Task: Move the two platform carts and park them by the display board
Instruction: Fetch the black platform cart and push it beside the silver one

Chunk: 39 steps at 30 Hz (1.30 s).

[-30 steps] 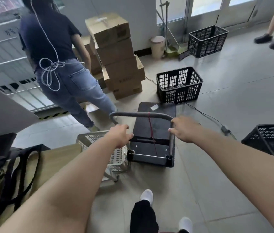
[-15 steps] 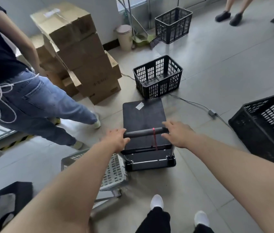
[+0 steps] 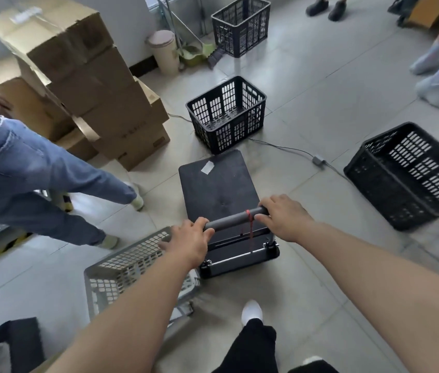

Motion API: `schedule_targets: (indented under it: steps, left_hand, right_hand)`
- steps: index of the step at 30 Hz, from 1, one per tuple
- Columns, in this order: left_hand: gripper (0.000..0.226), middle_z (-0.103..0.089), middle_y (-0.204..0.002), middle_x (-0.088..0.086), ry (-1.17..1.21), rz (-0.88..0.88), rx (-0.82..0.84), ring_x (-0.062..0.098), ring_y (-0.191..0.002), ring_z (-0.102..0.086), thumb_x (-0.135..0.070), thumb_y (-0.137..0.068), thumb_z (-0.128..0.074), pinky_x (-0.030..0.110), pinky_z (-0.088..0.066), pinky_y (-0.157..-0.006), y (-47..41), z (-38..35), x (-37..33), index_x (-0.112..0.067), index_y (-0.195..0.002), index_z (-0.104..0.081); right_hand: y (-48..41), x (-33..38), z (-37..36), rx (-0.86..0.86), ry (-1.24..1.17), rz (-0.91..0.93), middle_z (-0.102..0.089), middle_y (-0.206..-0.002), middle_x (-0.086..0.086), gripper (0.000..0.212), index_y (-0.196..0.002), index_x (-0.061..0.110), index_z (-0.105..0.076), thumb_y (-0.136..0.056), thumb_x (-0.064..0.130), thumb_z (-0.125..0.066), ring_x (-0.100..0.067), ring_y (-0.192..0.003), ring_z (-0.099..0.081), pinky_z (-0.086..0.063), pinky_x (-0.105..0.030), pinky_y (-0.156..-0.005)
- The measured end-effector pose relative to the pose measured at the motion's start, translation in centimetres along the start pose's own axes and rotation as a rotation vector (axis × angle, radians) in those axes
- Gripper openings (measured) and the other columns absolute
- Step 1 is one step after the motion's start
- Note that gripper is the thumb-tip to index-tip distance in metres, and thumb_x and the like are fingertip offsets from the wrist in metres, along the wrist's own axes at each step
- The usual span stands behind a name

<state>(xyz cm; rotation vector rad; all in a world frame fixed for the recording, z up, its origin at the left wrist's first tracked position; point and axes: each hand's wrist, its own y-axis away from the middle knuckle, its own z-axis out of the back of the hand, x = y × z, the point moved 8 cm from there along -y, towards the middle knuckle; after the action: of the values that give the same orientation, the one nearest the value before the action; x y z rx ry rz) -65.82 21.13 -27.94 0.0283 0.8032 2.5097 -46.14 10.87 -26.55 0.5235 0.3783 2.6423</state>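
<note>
A black platform cart (image 3: 218, 187) stands on the tiled floor just in front of me, its flat deck bare except for a small white sticker. Its grey push handle (image 3: 230, 221) carries a red string. My left hand (image 3: 187, 239) is closed around the handle's left end. My right hand (image 3: 284, 218) grips the right end. The cart's front edge nearly touches a black crate (image 3: 226, 114). No second platform cart or display board shows in the head view.
A grey mesh basket trolley (image 3: 121, 270) sits beside my left arm. Stacked cardboard boxes (image 3: 86, 84) rise at the left. A person in jeans (image 3: 24, 179) stands left. Another black crate (image 3: 412, 173) lies right, a cable (image 3: 293, 150) crosses the floor, and other people's feet (image 3: 433, 84) are far right.
The cart has rolled forward toward the black crate with both hands on its handle. My view has swung down and right; the person in jeans now sits further left.
</note>
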Motion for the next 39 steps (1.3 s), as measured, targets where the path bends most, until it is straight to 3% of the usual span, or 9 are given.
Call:
schedule_targets:
  steps: [4,11,15,24,32,36,39]
  left_hand:
    - [0.029,-0.044,-0.125,-0.001,0.028,0.025,0.018,0.029,-0.121,-0.033,-0.052,-0.098,-0.024,0.066,-0.030,-0.096,2.2,-1.8,-2.8,-0.041,-0.120,-0.041]
    - [0.026,-0.046,-0.120,-0.001,-0.017,-0.071,0.068,0.026,-0.113,-0.036,-0.052,-0.099,-0.023,0.052,-0.032,-0.085,6.0,-4.9,-8.1,-0.041,-0.114,-0.041]
    - [0.032,-0.046,-0.120,-0.001,-0.092,-0.163,0.068,0.028,-0.116,-0.037,-0.053,-0.098,-0.022,0.061,-0.033,-0.095,7.6,-6.4,-10.7,-0.040,-0.121,-0.041]
    - [0.028,-0.047,-0.108,-0.003,-0.242,-0.374,0.104,0.022,-0.107,-0.039,-0.057,-0.096,-0.024,0.048,-0.035,-0.080,12.2,-10.4,-19.2,-0.041,-0.112,-0.041]
    - [0.034,-0.049,-0.107,0.001,-0.351,-0.491,0.189,0.027,-0.105,-0.041,-0.058,-0.094,-0.023,0.056,-0.041,-0.092,14.2,-14.1,-24.7,-0.035,-0.111,-0.042]
    - [0.033,-0.048,-0.103,0.002,-0.417,-0.547,0.240,0.025,-0.094,-0.036,-0.055,-0.095,-0.025,0.051,-0.041,-0.094,14.2,-14.9,-25.8,-0.030,-0.109,-0.041]
    - [0.032,-0.055,-0.111,0.009,-0.482,-0.631,0.246,0.031,-0.099,-0.046,-0.051,-0.096,-0.028,0.044,-0.040,-0.086,14.4,-14.9,-26.8,-0.025,-0.108,-0.041]
  right_hand:
    - [2.9,-2.7,0.0,-0.014,-0.016,-0.025,-0.055,-0.119,-0.003,0.036,-0.116,0.021,-0.050,-0.094,0.047,-0.042,-0.024,-0.113,-0.045,-0.039,-0.038,-0.091]
    - [10.0,-8.0,-1.2,-0.003,-0.061,-0.135,-0.053,-0.119,-0.003,0.034,-0.114,0.021,-0.050,-0.093,0.047,-0.042,-0.025,-0.115,-0.043,-0.038,-0.040,-0.091]
    - [14.4,-10.4,-2.5,-0.037,-0.088,-0.200,-0.054,-0.119,-0.002,0.035,-0.114,0.023,-0.051,-0.093,0.049,-0.041,-0.025,-0.114,-0.044,-0.039,-0.040,-0.093]
    - [25.7,-17.2,-4.9,-0.136,-0.153,-0.390,-0.055,-0.116,-0.003,0.034,-0.113,0.024,-0.050,-0.093,0.050,-0.040,-0.025,-0.110,-0.045,-0.036,-0.037,-0.093]
    - [32.4,-21.1,-5.6,-0.196,-0.250,-0.490,-0.056,-0.111,0.001,0.027,-0.108,0.027,-0.052,-0.092,0.048,-0.044,-0.021,-0.110,-0.046,-0.036,-0.034,-0.093]
    - [34.3,-21.4,-5.8,-0.226,-0.257,-0.530,-0.056,-0.109,0.002,0.029,-0.107,0.027,-0.052,-0.091,0.049,-0.046,-0.020,-0.110,-0.046,-0.035,-0.033,-0.089]
    - [35.2,-21.3,-6.1,-0.238,-0.263,-0.562,-0.055,-0.108,0.002,0.028,-0.105,0.027,-0.052,-0.091,0.050,-0.045,-0.020,-0.110,-0.046,-0.035,-0.033,-0.088]
